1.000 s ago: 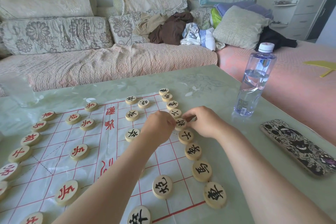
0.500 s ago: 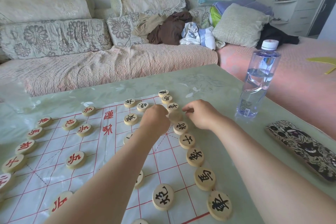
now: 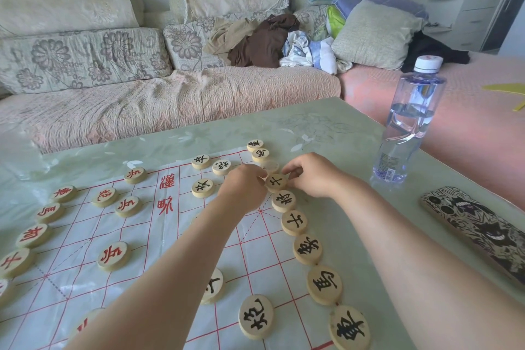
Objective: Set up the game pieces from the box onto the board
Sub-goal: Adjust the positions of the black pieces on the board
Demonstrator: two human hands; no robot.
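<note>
A white plastic board (image 3: 142, 239) with red grid lines lies on the table. Round wooden pieces with black characters run in a row along its right edge, and pieces with red characters stand at the left. Both my hands meet over one black-lettered piece (image 3: 276, 181) in the upper part of that row. My left hand (image 3: 244, 187) is curled with its fingertips at the piece's left rim. On the piece's right rim, the thumb and fingers of my right hand (image 3: 312, 176) pinch it. A blurred piece (image 3: 270, 165) lies just behind. No box is in view.
A clear water bottle (image 3: 409, 119) with a white cap stands on the pale green table (image 3: 341, 133) at the right. A patterned phone (image 3: 477, 230) lies near the right edge. A sofa (image 3: 159, 105) with cushions and clothes runs behind the table.
Both hands have moved up the black row, from the piece lower down to the one above it. The camera view has tilted down slightly.
</note>
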